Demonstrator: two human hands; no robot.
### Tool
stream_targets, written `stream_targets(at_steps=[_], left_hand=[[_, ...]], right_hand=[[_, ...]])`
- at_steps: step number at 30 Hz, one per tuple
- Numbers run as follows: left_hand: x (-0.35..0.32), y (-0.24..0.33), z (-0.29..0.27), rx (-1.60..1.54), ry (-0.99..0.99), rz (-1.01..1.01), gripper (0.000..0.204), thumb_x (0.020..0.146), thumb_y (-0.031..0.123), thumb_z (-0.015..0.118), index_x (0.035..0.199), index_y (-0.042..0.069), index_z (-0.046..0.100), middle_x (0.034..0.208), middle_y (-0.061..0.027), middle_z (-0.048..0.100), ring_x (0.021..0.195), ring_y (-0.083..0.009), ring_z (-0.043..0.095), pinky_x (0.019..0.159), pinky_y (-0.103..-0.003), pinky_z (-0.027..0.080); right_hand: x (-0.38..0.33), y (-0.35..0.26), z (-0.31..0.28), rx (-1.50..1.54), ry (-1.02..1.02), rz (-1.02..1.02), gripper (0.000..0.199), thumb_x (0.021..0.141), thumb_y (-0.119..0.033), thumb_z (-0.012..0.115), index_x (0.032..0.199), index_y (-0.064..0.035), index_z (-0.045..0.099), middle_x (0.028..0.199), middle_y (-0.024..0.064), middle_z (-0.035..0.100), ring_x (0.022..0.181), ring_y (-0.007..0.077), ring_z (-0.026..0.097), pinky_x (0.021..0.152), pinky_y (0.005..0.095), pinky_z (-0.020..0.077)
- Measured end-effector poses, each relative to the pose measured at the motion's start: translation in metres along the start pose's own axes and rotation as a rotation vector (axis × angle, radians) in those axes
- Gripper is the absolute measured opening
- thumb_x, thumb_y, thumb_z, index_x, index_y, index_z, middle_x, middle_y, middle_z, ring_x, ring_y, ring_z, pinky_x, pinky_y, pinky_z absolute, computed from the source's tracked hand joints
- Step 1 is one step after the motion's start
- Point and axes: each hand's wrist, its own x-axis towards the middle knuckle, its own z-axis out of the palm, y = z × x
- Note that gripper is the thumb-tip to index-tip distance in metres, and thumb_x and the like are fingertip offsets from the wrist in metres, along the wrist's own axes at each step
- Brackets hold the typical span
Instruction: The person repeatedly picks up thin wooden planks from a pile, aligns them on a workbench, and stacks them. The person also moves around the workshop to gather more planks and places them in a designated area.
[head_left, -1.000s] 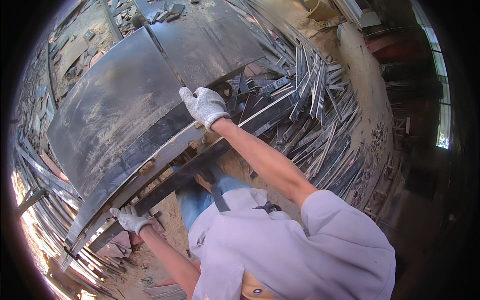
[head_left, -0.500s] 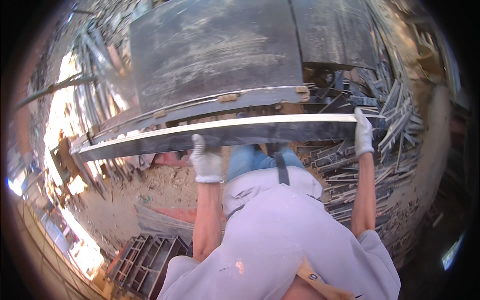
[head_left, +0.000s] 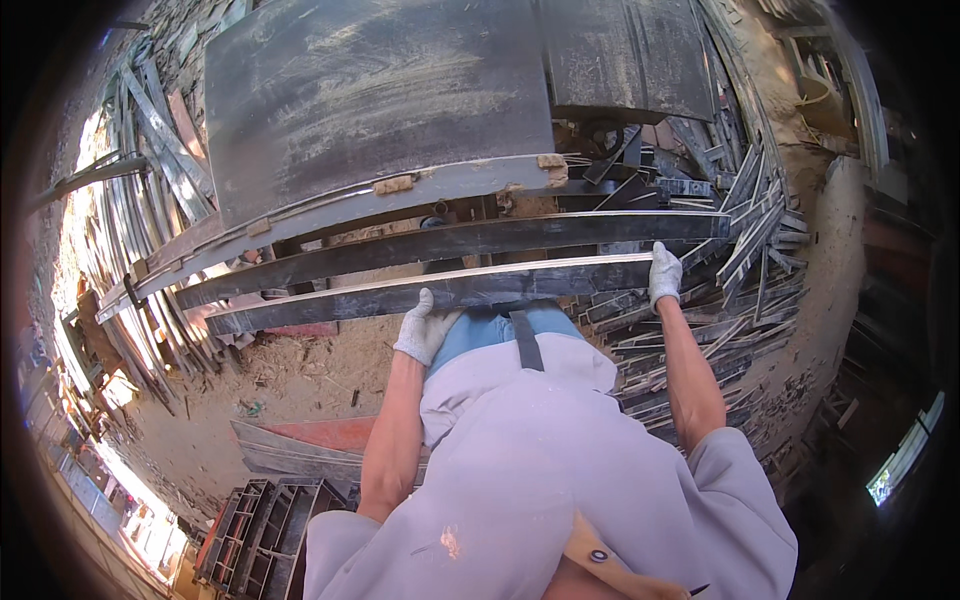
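Observation:
A long dark plywood strip [head_left: 520,284] with a pale upper edge runs crosswise in front of my waist. My left hand [head_left: 425,326], in a pale work glove, grips its near side left of the middle, thumb up against the face and fingers mostly hidden. At the strip's right end my gloved right hand [head_left: 664,276] is closed around the corner. Just beyond lies a second dark strip [head_left: 460,240], roughly parallel and apart from the held one. Farther off, a large dark board [head_left: 380,110] forms a worktop, with a grey rail [head_left: 330,212] along its near edge.
Loose strips [head_left: 690,345] are heaped on the right, and long narrow strips [head_left: 150,230] stand in a bundle at the left. Another dark board [head_left: 625,60] adjoins the worktop. Dark metal frames [head_left: 265,535] lie at lower left. Sandy ground [head_left: 300,375] shows beside me.
The held strip has come nearer my body, and a second strip now shows separately beyond it. Both hands appear farther left in the view, still on the near strip.

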Motion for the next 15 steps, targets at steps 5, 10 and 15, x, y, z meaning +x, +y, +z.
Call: stream_targets(at_steps=[5,10,15], left_hand=[[0.018,0.008,-0.006,0.091,0.087,0.016,0.052,0.102,0.028,0.068,0.144,0.002,0.052,0.145,-0.0205,0.059,0.138,-0.0395,0.054,0.119,-0.063,0.044],[0.022,0.003,-0.018,0.227,0.138,-0.006,0.057,0.101,0.036,0.071,0.141,0.000,0.054,0.140,-0.0216,0.063,0.129,-0.0388,0.061,0.113,-0.057,0.051],[-0.049,0.046,0.027,1.625,0.532,0.180,0.046,0.094,0.037,0.077,0.123,0.002,0.067,0.090,-0.0157,0.077,0.074,-0.0334,0.075,0.076,-0.048,0.061]], right_hand=[[-0.004,-0.012,0.017,-0.249,-0.002,0.083,0.066,0.100,-0.064,0.054,0.103,-0.0018,0.076,0.103,0.0252,0.076,0.101,0.0442,0.071,0.092,0.0531,0.0519],[-0.017,-0.097,-0.019,-0.587,0.009,-0.536,0.075,0.079,-0.024,0.079,0.146,-0.0071,0.050,0.143,0.0175,0.055,0.139,0.0386,0.048,0.116,0.0507,0.0388],[0.025,-0.106,-0.022,-0.878,-0.300,-0.826,0.092,0.072,-0.007,0.067,0.159,-0.0044,0.037,0.154,0.0223,0.046,0.146,0.0438,0.041,0.125,0.0517,0.0293]])
